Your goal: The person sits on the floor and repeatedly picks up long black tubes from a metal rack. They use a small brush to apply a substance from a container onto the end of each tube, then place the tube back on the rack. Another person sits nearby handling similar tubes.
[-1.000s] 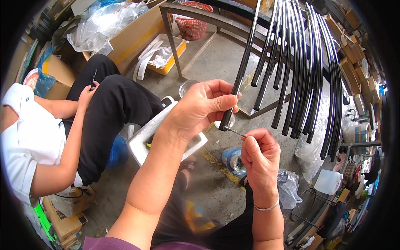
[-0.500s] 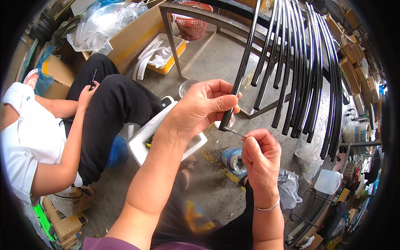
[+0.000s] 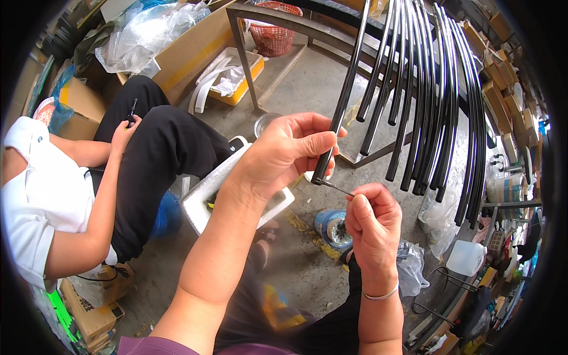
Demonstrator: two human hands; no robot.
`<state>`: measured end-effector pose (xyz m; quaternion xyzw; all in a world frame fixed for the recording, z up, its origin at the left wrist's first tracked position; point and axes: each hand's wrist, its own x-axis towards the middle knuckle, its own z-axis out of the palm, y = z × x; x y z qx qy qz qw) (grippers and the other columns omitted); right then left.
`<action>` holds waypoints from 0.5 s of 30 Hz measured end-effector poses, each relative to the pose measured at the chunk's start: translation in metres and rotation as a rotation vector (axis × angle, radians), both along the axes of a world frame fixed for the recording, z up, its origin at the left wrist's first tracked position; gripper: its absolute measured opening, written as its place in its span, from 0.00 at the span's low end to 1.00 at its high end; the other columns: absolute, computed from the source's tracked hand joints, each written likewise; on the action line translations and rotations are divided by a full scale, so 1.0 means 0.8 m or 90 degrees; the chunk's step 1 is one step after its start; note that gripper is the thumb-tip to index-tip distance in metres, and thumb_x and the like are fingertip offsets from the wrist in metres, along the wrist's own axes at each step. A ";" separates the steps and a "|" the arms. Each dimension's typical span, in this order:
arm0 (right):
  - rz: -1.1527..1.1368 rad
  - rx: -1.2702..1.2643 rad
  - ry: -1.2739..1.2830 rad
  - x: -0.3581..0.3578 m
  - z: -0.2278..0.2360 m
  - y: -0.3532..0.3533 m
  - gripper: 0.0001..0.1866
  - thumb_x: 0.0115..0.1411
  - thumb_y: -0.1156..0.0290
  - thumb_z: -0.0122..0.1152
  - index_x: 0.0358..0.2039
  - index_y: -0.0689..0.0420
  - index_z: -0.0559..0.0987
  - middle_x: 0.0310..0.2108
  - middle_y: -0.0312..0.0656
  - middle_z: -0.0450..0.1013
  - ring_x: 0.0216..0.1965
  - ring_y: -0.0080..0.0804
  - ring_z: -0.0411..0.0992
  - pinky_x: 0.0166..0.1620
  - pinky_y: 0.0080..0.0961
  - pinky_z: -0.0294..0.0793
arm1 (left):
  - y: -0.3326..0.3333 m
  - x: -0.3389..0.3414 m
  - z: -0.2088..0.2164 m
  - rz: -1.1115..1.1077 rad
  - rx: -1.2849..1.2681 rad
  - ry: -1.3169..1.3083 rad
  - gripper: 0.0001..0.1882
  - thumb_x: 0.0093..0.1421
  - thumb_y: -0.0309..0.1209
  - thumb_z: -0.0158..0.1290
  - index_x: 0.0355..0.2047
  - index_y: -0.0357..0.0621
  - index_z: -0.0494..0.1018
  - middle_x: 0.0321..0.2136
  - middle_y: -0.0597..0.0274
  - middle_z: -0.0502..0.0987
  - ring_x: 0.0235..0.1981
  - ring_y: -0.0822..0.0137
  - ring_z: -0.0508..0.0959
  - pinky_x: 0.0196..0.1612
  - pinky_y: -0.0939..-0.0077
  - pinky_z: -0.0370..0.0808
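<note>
A glossy black tube (image 3: pixel 349 83) slants down toward me, its upper part resting on a dark metal rack (image 3: pixel 281 21). My left hand (image 3: pixel 284 151) is closed round it just above its lower end, thumb on top. Between the thumb and fingers of my right hand (image 3: pixel 374 223) is a thin metal rod-like tool (image 3: pixel 338 188). Its tip touches the tube's lower end; whether it goes inside I cannot tell. Several more black tubes (image 3: pixel 405 142) hang over the rack, to the right of the held one.
Below my hands stand a white foam box (image 3: pixel 198 214) and a blue tin (image 3: pixel 322 226). A co-worker (image 3: pixel 65 195) sits at the left, holding a small dark tool. Plastic bags (image 3: pixel 411 269), a whitish jug (image 3: pixel 466 258) and stacked boxes (image 3: pixel 503 109) line the right side.
My right hand and the thin tool have shifted very slightly, with the tip still at the tube's end. The left hand keeps its grip with barely any movement.
</note>
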<state>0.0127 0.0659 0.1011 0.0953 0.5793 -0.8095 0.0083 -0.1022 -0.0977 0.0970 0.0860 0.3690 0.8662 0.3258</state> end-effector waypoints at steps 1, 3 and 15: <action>-0.001 0.000 -0.001 0.000 0.000 0.001 0.07 0.62 0.71 0.55 0.32 0.62 0.71 0.16 0.29 0.59 0.16 0.13 0.51 0.17 0.11 0.48 | 0.000 0.000 0.001 -0.001 -0.006 -0.003 0.18 0.54 0.31 0.60 0.42 0.33 0.72 0.28 0.59 0.77 0.25 0.71 0.78 0.31 0.80 0.77; -0.001 -0.001 -0.003 0.000 -0.001 0.002 0.06 0.62 0.71 0.54 0.32 0.61 0.71 0.16 0.29 0.59 0.16 0.12 0.51 0.17 0.11 0.48 | 0.001 0.002 0.005 0.004 -0.010 -0.026 0.19 0.54 0.31 0.59 0.43 0.32 0.71 0.28 0.59 0.77 0.25 0.72 0.77 0.31 0.81 0.77; -0.008 -0.016 -0.026 -0.001 0.002 0.000 0.03 0.61 0.75 0.54 0.32 0.61 0.73 0.18 0.25 0.62 0.17 0.10 0.54 0.20 0.10 0.50 | -0.002 0.001 0.006 0.015 -0.013 0.010 0.20 0.54 0.31 0.60 0.43 0.33 0.71 0.30 0.57 0.77 0.25 0.72 0.77 0.32 0.81 0.77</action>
